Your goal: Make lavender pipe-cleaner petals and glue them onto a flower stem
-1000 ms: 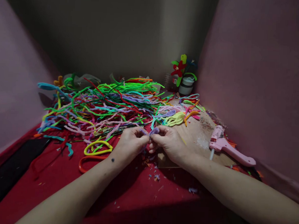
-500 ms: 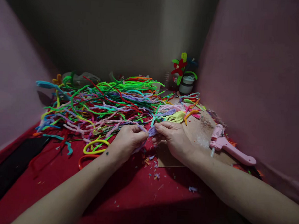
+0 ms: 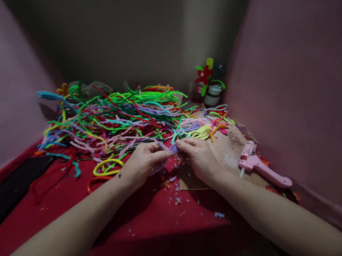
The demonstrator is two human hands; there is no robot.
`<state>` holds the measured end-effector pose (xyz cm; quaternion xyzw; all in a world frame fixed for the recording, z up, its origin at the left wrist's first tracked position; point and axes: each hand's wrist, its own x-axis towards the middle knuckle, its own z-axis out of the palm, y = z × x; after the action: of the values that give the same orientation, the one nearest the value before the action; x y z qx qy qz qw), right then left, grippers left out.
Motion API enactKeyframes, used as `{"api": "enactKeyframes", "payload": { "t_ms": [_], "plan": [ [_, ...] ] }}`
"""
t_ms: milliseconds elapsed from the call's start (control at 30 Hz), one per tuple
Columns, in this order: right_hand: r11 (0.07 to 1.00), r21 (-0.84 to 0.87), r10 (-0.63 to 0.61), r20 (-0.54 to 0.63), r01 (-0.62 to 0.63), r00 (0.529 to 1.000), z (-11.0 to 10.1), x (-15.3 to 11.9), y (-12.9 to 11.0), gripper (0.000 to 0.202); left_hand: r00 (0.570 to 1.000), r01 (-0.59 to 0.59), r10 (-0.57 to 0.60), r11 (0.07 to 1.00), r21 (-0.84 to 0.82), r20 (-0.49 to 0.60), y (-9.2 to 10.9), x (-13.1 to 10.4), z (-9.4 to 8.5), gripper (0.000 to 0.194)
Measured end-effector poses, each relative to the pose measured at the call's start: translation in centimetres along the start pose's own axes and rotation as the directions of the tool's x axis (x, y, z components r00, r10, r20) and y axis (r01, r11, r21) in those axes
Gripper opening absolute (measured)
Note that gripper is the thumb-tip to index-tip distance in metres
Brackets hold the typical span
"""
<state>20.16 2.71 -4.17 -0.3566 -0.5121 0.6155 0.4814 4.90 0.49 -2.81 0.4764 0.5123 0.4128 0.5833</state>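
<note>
A purple pipe cleaner (image 3: 173,148) is pinched between my two hands above the red cloth (image 3: 155,225). My left hand (image 3: 147,159) grips it with thumb and forefinger, and a strand of it loops out above and below those fingers. My right hand (image 3: 196,155) pinches the bent, looped end, close to the left fingertips. Parts of the pipe cleaner are hidden behind the fingers. Just beyond the hands lie a yellow bundle of bent pipe cleaners (image 3: 200,132) and a large pile of many-coloured pipe cleaners (image 3: 126,114).
Scissors with a yellow handle loop (image 3: 108,167) lie by my left forearm. To the right, a pink glue gun (image 3: 254,163) rests on a board (image 3: 221,145). A black flat object (image 3: 12,189) is at far left. Pipe-cleaner flowers (image 3: 204,74) stand behind by a lidded jar (image 3: 213,95).
Both hands keep their pinch on the purple pipe cleaner, with the left fingertips slightly nearer the right ones. The view has shifted a little.
</note>
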Motion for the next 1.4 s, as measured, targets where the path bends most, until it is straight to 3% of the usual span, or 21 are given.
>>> {"api": "enactKeyframes", "payload": {
  "t_ms": [167,367,533,833,1067,1400],
  "plan": [
    [0.985,0.158,0.056,0.044,-0.062,0.997,-0.01,0.25,0.03,0.024,1.000,-0.014,0.013,0.999,-0.036,-0.023,-0.28,0.16,-0.27,0.023],
    [0.970,0.234,0.037,0.115,-0.063,0.993,0.19,0.06,0.17,0.016,0.998,-0.063,0.063,0.998,-0.022,-0.021,-0.21,0.04,-0.26,0.027],
    [0.972,0.233,0.029,0.064,-0.043,0.998,-0.10,0.07,-0.10,0.029,0.999,-0.051,0.050,0.999,-0.012,-0.017,-0.36,-0.02,-0.47,0.027],
    [0.973,0.229,-0.029,-0.014,0.032,0.999,-0.41,0.90,0.30,0.015,0.998,0.053,-0.056,0.997,-0.060,-0.038,-0.18,-0.02,-0.48,0.023],
    [0.990,0.086,-0.111,-0.058,0.115,0.992,-0.34,0.65,0.43,0.016,0.998,0.064,-0.066,0.996,-0.066,-0.017,0.00,-0.25,-0.21,0.026],
    [0.992,0.113,-0.044,-0.043,0.049,0.998,-0.04,0.13,-0.02,0.020,1.000,0.011,-0.011,0.999,-0.049,-0.016,-0.03,-0.39,0.22,0.022]
  ]
}}
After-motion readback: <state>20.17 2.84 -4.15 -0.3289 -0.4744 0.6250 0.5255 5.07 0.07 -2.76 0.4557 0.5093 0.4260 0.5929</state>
